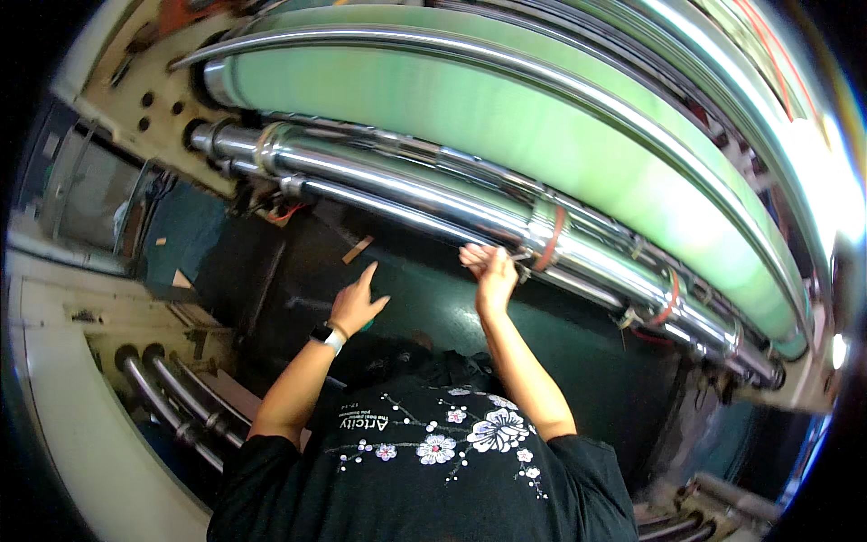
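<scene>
My left hand (357, 303) is held out in the air over the dark floor, with index finger and thumb spread and nothing in it. A watch with a light band (328, 337) sits on that wrist. My right hand (494, 282) is raised to the lower metal rod (388, 210), beside a metal collar (545, 230) with a reddish-brown band (553, 237). Its fingers are closed around a small metal piece there, too small to name. Just above runs a thicker shiny roller (406, 190).
A large pale green roller (452, 108) spans the machine, with a curved-looking chrome bar (433, 41) across it. The cream machine side frame (144, 108) stands at left. More metal rods (167, 406) lie lower left. A small tan strip (358, 249) is on the dark floor (424, 298).
</scene>
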Tool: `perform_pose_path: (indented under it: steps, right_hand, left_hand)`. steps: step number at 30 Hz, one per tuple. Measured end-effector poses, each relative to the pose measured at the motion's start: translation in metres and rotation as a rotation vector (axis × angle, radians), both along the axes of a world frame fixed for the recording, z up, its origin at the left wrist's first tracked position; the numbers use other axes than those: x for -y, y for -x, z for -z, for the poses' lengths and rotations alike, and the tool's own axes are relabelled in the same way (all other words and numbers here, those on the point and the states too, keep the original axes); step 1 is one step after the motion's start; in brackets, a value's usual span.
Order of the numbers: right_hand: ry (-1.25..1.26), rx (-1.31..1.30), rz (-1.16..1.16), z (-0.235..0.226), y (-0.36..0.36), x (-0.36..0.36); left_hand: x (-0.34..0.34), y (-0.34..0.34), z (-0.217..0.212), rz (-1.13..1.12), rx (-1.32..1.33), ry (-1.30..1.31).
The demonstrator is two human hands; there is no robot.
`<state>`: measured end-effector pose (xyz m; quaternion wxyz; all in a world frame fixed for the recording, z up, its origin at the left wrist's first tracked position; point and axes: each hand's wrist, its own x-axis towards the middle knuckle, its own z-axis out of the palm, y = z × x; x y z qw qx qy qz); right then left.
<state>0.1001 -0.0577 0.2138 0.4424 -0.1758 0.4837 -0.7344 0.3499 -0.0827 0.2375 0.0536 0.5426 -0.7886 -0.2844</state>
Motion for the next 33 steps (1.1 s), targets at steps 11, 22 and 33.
perform_pose_path:
  steps: [11, 22, 33]
  right_hand:
    - [-0.057, 0.822, 0.16, -0.031, -0.004, 0.038]
    - [0.157, 0.67, 0.001, -0.028, -0.007, 0.026]
    - [0.005, 0.965, 0.018, -0.041, 0.006, 0.047]
  left_hand:
    - [-0.143, -0.246, 0.188, -0.588, 0.276, -0.606]
    - [-0.052, -0.152, 0.108, -0.416, 0.233, -0.539]
    - [-0.065, -0.115, 0.099, -0.37, 0.068, -0.479]
